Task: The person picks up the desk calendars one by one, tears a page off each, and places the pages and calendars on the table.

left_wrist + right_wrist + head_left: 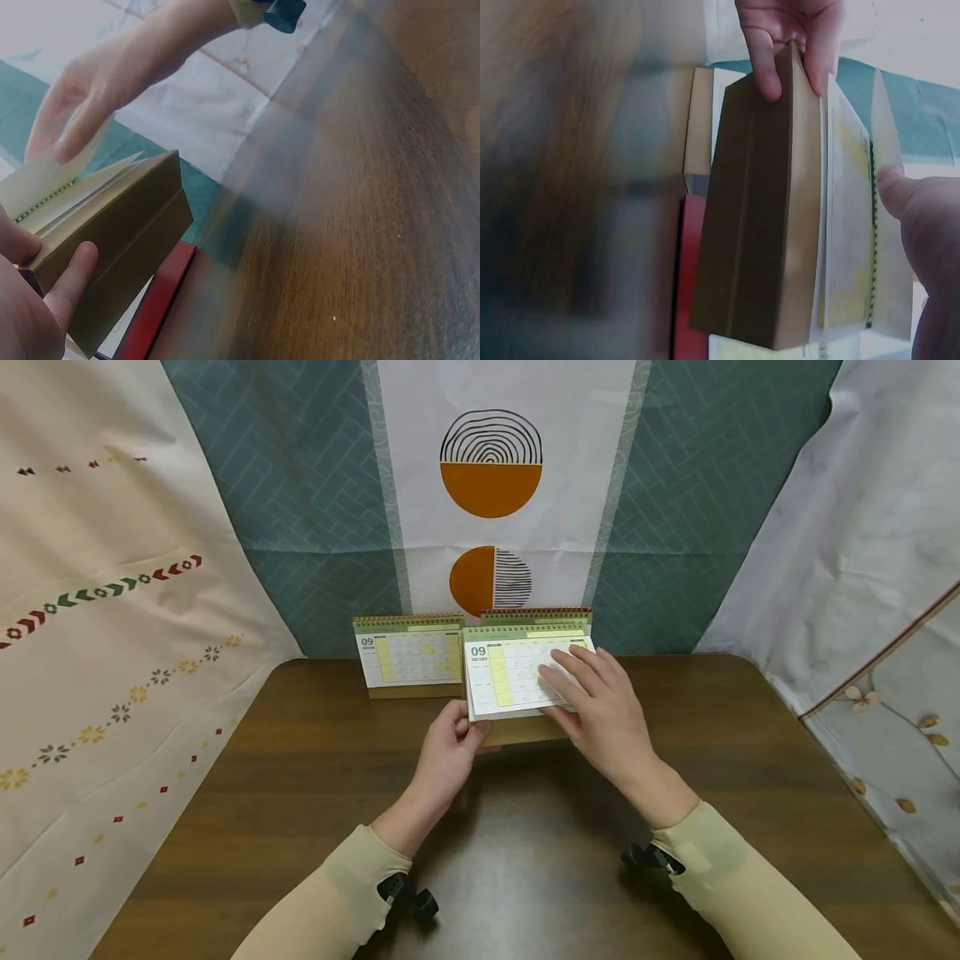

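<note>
My left hand [447, 745] grips the lower left corner of a spiral-bound desk calendar [517, 672], which is held up off the table and marked 09. My right hand [609, 714] lies over the right side of its front, fingers spread in the head view. In both wrist views the right thumb and fingers pinch a loose page [886, 247], standing away from the sheets behind it. The calendar's brown cardboard base [127, 232] sits between my left thumb and fingers. Green wire rings [525, 630] run along its top.
A second 09 desk calendar [412, 656] stands at the back left. Another with a red edge [536, 613] stands behind the held one, mostly hidden. The brown wooden table [330, 827] ends at hanging patterned cloths [315, 510] at the back and sides.
</note>
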`<action>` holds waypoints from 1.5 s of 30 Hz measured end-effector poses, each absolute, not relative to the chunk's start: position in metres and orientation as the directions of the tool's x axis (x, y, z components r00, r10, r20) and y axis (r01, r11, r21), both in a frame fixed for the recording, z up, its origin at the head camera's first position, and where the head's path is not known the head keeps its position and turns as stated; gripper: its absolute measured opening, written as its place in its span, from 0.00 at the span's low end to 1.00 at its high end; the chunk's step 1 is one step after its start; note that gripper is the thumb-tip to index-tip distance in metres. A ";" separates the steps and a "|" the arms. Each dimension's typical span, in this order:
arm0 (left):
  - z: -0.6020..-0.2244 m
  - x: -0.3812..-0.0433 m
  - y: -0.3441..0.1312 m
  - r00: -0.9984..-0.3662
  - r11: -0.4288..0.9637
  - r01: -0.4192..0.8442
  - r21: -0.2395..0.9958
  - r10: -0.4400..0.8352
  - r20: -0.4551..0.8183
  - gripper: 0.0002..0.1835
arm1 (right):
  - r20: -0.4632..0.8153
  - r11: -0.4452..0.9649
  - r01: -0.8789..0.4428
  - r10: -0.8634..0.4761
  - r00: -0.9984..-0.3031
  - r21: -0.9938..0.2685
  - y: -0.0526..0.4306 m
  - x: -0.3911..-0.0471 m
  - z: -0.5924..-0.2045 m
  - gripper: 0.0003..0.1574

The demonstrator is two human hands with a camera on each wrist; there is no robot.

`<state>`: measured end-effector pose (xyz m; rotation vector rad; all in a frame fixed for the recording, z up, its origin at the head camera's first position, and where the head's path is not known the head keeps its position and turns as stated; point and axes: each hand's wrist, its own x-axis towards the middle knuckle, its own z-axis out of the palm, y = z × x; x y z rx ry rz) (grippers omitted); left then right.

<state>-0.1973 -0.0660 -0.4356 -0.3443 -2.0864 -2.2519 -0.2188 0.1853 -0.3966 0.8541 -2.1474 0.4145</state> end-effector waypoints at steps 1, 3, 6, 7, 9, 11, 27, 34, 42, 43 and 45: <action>-0.435 -0.197 -0.066 -0.973 -0.083 0.191 0.978 0.113 0.200 0.08 | 0.762 0.714 -0.701 -0.453 -0.463 -0.001 0.182 -0.219 -0.394 0.41; -0.433 -0.197 -0.067 -0.973 -0.072 0.197 0.978 0.110 0.204 0.08 | 0.765 0.697 -0.717 -0.471 -0.439 0.018 0.175 -0.220 -0.390 0.39; -0.431 -0.196 -0.068 -0.971 -0.062 0.206 0.977 0.110 0.212 0.08 | 0.768 0.671 -0.741 -0.490 -0.413 0.030 0.165 -0.221 -0.385 0.37; -0.431 -0.196 -0.068 -0.971 -0.058 0.208 0.976 0.110 0.213 0.08 | 0.766 0.663 -0.748 -0.496 -0.408 0.031 0.162 -0.222 -0.383 0.36; -0.430 -0.196 -0.068 -0.970 -0.056 0.207 0.977 0.115 0.213 0.08 | 0.762 0.648 -0.761 -0.506 -0.405 0.025 0.156 -0.222 -0.380 0.36; -0.431 -0.196 -0.068 -0.969 -0.051 0.206 0.977 0.127 0.211 0.07 | 0.752 0.638 -0.770 -0.516 -0.410 0.018 0.150 -0.221 -0.377 0.36; -0.433 -0.194 -0.070 -0.966 0.045 0.238 0.970 0.114 0.232 0.06 | 0.760 0.631 -0.764 -0.428 -0.490 -0.137 0.142 -0.227 -0.361 0.24; -0.434 -0.194 -0.070 -0.968 0.119 0.243 0.963 0.096 0.233 0.03 | 0.751 0.661 -0.706 -0.324 -0.575 -0.255 0.144 -0.225 -0.350 0.16; -0.433 -0.194 -0.071 -0.963 0.075 0.228 0.971 0.162 0.214 0.11 | 0.751 0.694 -0.647 -0.235 -0.617 -0.315 0.147 -0.224 -0.347 0.12; -0.432 -0.194 -0.071 -0.961 0.054 0.222 0.973 0.181 0.209 0.12 | 0.751 0.697 -0.644 -0.231 -0.619 -0.316 0.147 -0.225 -0.347 0.12; -0.430 -0.193 -0.071 -0.956 0.041 0.219 0.975 0.208 0.206 0.11 | 0.750 0.702 -0.641 -0.235 -0.618 -0.308 0.148 -0.225 -0.347 0.12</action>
